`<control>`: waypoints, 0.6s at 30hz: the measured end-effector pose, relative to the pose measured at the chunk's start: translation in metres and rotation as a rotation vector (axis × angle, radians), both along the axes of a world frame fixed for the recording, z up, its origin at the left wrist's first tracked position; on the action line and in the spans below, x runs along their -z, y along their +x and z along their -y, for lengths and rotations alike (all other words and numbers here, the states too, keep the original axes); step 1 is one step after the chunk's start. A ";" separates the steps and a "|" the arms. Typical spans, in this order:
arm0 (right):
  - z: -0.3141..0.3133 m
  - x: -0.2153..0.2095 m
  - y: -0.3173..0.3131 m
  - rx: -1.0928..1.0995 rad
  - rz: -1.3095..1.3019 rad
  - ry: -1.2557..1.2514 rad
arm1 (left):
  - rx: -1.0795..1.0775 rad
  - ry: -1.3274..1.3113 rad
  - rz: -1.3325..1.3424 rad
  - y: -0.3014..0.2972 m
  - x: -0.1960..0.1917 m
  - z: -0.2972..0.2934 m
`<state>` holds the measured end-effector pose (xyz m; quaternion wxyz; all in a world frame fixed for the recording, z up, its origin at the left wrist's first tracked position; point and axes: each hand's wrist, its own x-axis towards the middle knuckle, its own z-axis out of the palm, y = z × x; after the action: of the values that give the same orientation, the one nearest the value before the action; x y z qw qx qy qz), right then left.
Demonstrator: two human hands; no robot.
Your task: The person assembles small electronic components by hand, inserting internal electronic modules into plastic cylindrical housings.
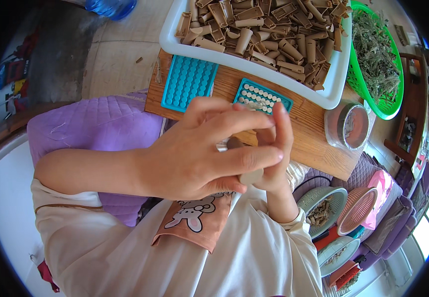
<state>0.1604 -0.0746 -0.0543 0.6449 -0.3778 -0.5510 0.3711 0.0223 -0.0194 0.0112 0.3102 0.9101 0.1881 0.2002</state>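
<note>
A small brown cylinder (pixel 251 177) was enclosed between the two hands in front of the wearer's chest, its pale round end facing down and outward. The left hand (pixel 194 153) showed its back: its index finger crossed over the cylinder, its thumb lay beside the lower end, and the other fingers fanned apart toward the right hand. The right hand (pixel 277 148) stood behind, palm inward, probably backing the piece so that the left fingers could work against it; its fingers pointed up, but their hold was hidden. I could not tell how firmly either hand was clamped.

Just beyond the fingers, a small turquoise tray (pixel 287 104) held rows of white pellets (pixel 254 91), seemingly spaced out for easy picking. To its left, a larger turquoise tray (pixel 189 81) with rows of round shapes lay on the wooden tabletop (pixel 318 148). Beyond both, a white bin (pixel 323 100) was heaped with loose brown half-tube shells (pixel 269 39), its raised walls presumably keeping them within reach. A round container (pixel 334 123) stood near the table's right edge. Farther out, a green basket (pixel 392 101) held dry, wispy plant matter (pixel 375 54), its slotted sides perhaps chosen for airing.
</note>
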 end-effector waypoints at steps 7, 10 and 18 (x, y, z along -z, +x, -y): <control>0.019 0.001 0.034 0.015 0.394 -0.195 | 0.046 -0.239 -0.081 0.001 0.009 0.004; 0.040 -0.003 0.060 0.069 0.396 -0.476 | -0.057 -0.472 -0.049 0.003 0.009 0.008; 0.152 -0.023 0.233 0.443 1.275 -1.195 | 0.065 -0.388 -0.172 -0.002 0.013 0.012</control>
<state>0.3932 -0.2263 -0.0312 -0.0301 -0.8817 -0.4338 0.1828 0.0199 -0.0318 -0.0022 0.4689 0.8526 0.2193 0.0717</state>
